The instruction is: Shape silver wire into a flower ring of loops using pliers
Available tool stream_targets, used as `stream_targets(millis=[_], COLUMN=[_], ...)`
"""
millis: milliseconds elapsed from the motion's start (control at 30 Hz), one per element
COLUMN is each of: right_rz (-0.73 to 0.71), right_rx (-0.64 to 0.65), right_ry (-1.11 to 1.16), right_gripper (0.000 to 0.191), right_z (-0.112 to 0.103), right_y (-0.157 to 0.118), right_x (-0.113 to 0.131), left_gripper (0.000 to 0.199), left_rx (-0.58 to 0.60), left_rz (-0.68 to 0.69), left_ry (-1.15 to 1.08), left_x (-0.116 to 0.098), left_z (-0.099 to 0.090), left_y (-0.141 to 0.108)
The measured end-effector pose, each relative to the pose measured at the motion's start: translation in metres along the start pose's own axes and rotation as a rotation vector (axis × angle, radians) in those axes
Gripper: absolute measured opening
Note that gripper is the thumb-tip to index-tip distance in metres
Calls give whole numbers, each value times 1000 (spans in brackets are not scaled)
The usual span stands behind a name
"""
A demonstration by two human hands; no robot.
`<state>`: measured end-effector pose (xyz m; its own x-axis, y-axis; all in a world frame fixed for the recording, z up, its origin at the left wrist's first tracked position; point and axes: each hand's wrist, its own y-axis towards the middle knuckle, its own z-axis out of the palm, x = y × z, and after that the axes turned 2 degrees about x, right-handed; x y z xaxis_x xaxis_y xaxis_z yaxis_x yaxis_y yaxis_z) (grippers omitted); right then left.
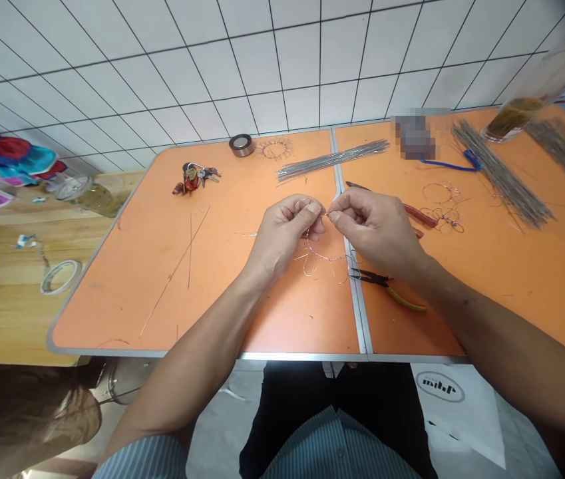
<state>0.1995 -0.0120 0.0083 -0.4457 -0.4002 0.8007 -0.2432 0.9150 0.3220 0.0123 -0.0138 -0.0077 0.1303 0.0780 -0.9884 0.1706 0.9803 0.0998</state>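
Oval logo (440,386), wire (325,257) in hands (287,229) (380,229)

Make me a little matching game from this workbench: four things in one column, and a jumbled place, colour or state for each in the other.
Things
1. bunch of keys
2. roll of tape on the orange table
3. looped wire piece
4. pliers nearest the table's front edge

Descriptions
A. held at the left hand
B. has a yellow handle
C. lies flat, close to the tiled wall
D. has red pieces among it

Right pairs: 1-D, 2-C, 3-A, 4-B
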Motion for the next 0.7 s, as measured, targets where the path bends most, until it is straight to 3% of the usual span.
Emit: stream_targets(millis=[200,400,567,700], right_rz=[0,-1,30,86], right_rx=[26,43,-75,-73], right_ry=[14,18,23,55], right_gripper=[14,14,11,8], right_z=[0,1,1,1], right_y=[0,-1,0,3], right_x=[2,1,-7,-14], left_gripper=[25,24,25,18], left_rx=[-6,66,21,-54], left_rz=[-37,-97,-172,-115], left_ry=[9,-36,-84,-48], left_x=[-2,-4,-10,-9], left_z=[-2,-3,-1,-2], left_y=[1,1,-1,-1])
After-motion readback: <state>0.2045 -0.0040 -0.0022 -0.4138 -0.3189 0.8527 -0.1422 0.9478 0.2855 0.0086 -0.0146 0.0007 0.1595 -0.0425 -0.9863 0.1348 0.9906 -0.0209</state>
